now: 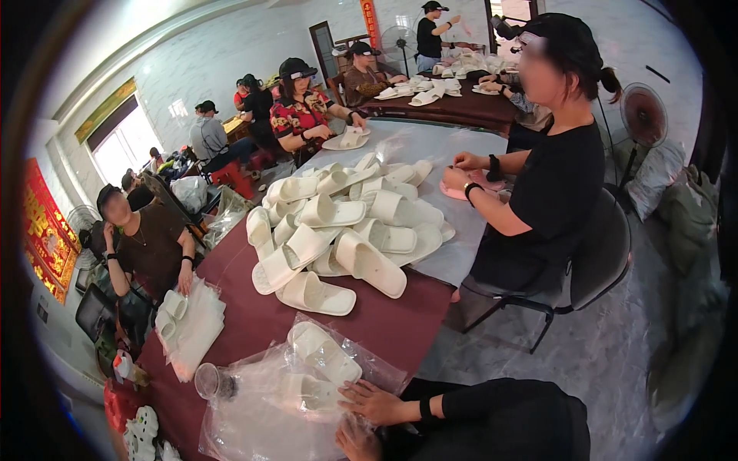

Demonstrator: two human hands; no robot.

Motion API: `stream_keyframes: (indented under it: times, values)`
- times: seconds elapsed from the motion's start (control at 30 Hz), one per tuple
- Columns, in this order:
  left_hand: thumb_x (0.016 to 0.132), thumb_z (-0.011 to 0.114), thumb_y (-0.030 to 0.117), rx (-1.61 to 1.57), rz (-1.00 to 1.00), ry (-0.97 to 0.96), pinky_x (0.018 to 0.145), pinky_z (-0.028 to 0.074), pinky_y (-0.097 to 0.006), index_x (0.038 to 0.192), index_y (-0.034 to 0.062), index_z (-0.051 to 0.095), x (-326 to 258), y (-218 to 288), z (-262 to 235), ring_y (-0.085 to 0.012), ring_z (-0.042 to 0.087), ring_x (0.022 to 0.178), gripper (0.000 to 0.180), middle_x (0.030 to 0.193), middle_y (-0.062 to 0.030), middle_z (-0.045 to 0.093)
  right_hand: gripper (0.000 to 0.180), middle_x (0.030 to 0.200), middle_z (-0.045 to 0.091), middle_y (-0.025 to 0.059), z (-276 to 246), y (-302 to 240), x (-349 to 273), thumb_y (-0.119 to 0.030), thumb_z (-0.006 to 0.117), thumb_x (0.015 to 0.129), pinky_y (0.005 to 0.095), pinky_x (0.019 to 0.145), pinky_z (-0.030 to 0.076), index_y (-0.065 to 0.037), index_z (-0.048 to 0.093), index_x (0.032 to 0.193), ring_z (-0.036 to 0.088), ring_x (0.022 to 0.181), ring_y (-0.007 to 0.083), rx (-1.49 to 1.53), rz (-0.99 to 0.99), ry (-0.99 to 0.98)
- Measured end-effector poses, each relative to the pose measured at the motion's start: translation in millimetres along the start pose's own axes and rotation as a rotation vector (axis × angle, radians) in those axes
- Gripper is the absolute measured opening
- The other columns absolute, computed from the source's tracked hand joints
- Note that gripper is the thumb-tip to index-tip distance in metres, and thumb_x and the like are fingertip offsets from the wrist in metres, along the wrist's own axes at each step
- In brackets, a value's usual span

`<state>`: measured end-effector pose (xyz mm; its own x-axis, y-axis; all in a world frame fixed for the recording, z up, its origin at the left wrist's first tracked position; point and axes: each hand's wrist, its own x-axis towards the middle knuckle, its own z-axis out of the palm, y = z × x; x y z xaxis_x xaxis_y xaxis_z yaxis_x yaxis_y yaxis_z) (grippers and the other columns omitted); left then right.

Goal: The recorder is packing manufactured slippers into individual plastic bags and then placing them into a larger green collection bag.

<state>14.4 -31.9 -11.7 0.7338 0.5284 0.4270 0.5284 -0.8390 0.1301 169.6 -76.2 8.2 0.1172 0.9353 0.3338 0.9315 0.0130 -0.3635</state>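
Note:
My right hand (pixel 372 402) reaches in from the lower right, its fingers stretched out against the ends of two white slippers. One white slipper (pixel 326 352) lies at an angle on the clear plastic bag (pixel 250 396). Beside it, a second white slipper (pixel 310 390) shows through the film. At the lower edge, my left hand (pixel 357 441) is closed at the near side of the bag, gripping its film; part of this hand is hidden. Beyond the bag, many white slippers (pixel 338 207) are heaped on the table.
A clear round tub (pixel 213 382) stands left of the bag on the maroon tabletop (pixel 400 330). A stack of plastic bags (pixel 198 329) lies by a seated person (pixel 150 246) at left. On the right, another person (pixel 557 165) handles pink slippers (pixel 460 188) beside a chair (pixel 603 250).

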Motion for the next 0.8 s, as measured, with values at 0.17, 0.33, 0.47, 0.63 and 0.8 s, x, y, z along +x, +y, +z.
stream_keyframes:
  times: [0.17,0.33,0.47,0.63,0.8]
  values:
    - [0.086,0.052,0.042,0.084,0.039,-0.019,0.093,0.04,-0.049,0.118,0.0148,0.059,-1,-2,0,-0.0321,0.051,0.113,0.042,0.131,-0.0083,0.052,0.053,0.147,0.028,0.015,0,-1,1,-0.023,0.049,0.086,0.045,0.111,0.016,-0.011,0.038,0.137,0.023,0.138,0.0311,-0.007,-0.006,0.008]
    - [0.085,0.053,0.042,0.094,0.016,-0.001,0.093,0.04,-0.049,0.118,0.0148,0.059,3,-1,9,-0.0321,0.051,0.112,0.043,0.131,-0.0087,0.051,0.054,0.147,0.028,0.015,-5,6,4,-0.023,0.049,0.086,0.0453,0.112,0.015,-0.011,0.038,0.138,0.022,0.138,0.0317,-0.03,-0.016,-0.029]
    - [0.085,0.053,0.04,0.053,-0.011,0.007,0.093,0.039,-0.049,0.118,0.0141,0.058,-1,-4,15,-0.0324,0.05,0.112,0.042,0.132,-0.0084,0.051,0.055,0.147,0.029,0.0153,-4,5,3,-0.022,0.049,0.086,0.0456,0.112,0.015,-0.009,0.037,0.138,0.021,0.139,0.0321,-0.019,-0.012,-0.018]
    - [0.085,0.053,0.037,0.011,-0.001,-0.011,0.094,0.039,-0.049,0.116,0.0132,0.059,1,-6,16,-0.0326,0.049,0.114,0.039,0.132,-0.0073,0.05,0.055,0.146,0.031,0.0141,-2,7,3,-0.023,0.049,0.086,0.0449,0.111,0.016,-0.011,0.037,0.138,0.023,0.138,0.0316,-0.038,-0.021,0.013]
    - [0.085,0.054,0.037,0.054,0.03,0.009,0.093,0.039,-0.05,0.113,0.0131,0.06,-1,-8,18,-0.0337,0.048,0.115,0.037,0.131,-0.0076,0.051,0.052,0.145,0.033,0.0141,-6,4,5,-0.024,0.049,0.087,0.0458,0.11,0.019,-0.01,0.04,0.137,0.025,0.137,0.032,-0.029,-0.02,0.001]
